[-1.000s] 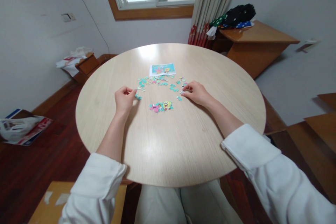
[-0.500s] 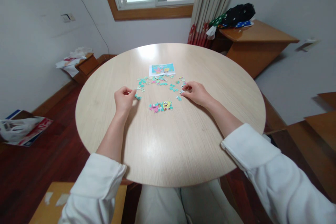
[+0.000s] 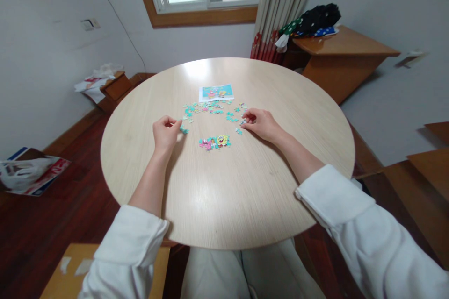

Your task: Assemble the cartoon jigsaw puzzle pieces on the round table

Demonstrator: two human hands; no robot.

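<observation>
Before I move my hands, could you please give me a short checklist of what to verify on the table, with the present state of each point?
1. Joined jigsaw section lies apart from both hands: ok.
2. Reference picture lies face up, not covered by a hand: ok.
3. Loose jigsaw pieces gathered into one pile: not ok, they are scattered.
4. Left hand free of pieces: cannot tell; its fingertips are close to teal pieces.
5. Right hand free of pieces: cannot tell; small pieces lie at its fingertips.
</observation>
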